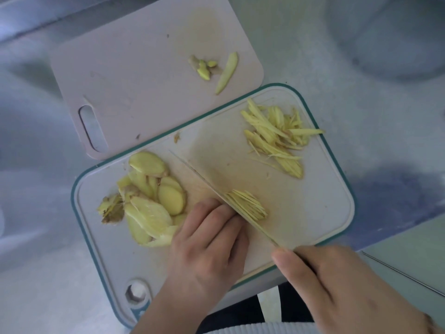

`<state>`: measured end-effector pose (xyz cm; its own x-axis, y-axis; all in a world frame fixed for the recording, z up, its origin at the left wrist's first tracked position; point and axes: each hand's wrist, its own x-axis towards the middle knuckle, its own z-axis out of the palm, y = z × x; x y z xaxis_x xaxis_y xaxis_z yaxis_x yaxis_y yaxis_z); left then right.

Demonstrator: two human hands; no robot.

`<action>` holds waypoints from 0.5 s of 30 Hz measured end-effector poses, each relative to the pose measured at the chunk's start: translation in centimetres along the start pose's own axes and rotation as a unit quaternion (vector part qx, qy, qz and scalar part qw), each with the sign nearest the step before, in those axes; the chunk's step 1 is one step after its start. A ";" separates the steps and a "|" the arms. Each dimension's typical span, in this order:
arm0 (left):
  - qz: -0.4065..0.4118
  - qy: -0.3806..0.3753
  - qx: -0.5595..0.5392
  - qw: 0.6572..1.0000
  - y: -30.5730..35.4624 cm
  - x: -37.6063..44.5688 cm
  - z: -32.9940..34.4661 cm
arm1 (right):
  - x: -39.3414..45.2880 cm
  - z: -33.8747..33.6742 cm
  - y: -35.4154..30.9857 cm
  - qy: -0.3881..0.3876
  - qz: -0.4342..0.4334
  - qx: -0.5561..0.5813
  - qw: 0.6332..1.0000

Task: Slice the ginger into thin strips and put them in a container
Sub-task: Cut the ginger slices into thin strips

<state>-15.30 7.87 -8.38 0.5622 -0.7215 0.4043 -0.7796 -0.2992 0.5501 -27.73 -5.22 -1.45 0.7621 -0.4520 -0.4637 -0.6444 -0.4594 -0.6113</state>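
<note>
On the teal-rimmed cutting board a knife blade stands edge-down against a small stack of ginger being cut into strips. My right hand grips the knife handle at the board's near edge. My left hand presses curled fingertips on the uncut part of that stack, right beside the blade. A heap of flat ginger slices lies to the left. Finished ginger strips are piled at the board's far right.
A pale pink cutting board lies behind, carrying ginger trimmings and one long sliver. A blurred round metal vessel sits at the far right. All rests on a steel counter.
</note>
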 end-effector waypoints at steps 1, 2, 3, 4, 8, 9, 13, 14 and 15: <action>-0.002 0.000 0.001 1.000 0.0 0.0 0.0 | -0.8 0.2 0.8 0.004 -0.006 0.008 1.000; -0.004 0.001 0.002 1.000 0.0 0.0 0.0 | -1.2 0.3 1.2 0.005 -0.007 0.017 1.000; -0.005 0.002 0.003 1.000 0.0 0.0 0.0 | -1.1 0.2 1.3 -0.005 0.003 0.021 1.000; -0.007 0.003 0.001 1.000 0.1 0.0 0.1 | -0.8 0.1 1.1 -0.018 0.016 0.022 0.999; -0.010 0.003 -0.002 1.000 0.0 0.0 0.1 | 1.5 -0.3 -0.9 -0.048 -0.002 -0.008 0.999; -0.011 0.003 -0.003 1.000 0.0 0.0 0.1 | 1.7 -0.4 -1.4 -0.055 -0.005 -0.002 0.998; -0.014 0.008 0.004 1.000 0.0 -0.1 0.0 | 0.3 -0.2 -0.9 0.044 -0.082 -0.070 0.993; -0.013 0.007 0.006 1.000 0.0 -0.1 0.0 | 0.0 -0.2 -0.7 0.042 -0.073 -0.055 0.995; -0.013 0.005 0.006 1.000 0.0 -0.2 0.0 | -0.3 0.0 -0.4 0.032 -0.057 -0.034 0.997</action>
<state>-15.38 8.00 -8.44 0.5850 -0.7069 0.3975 -0.7677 -0.3247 0.5524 -27.72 -4.87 -1.05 0.8266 -0.4408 -0.3499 -0.5580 -0.5608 -0.6116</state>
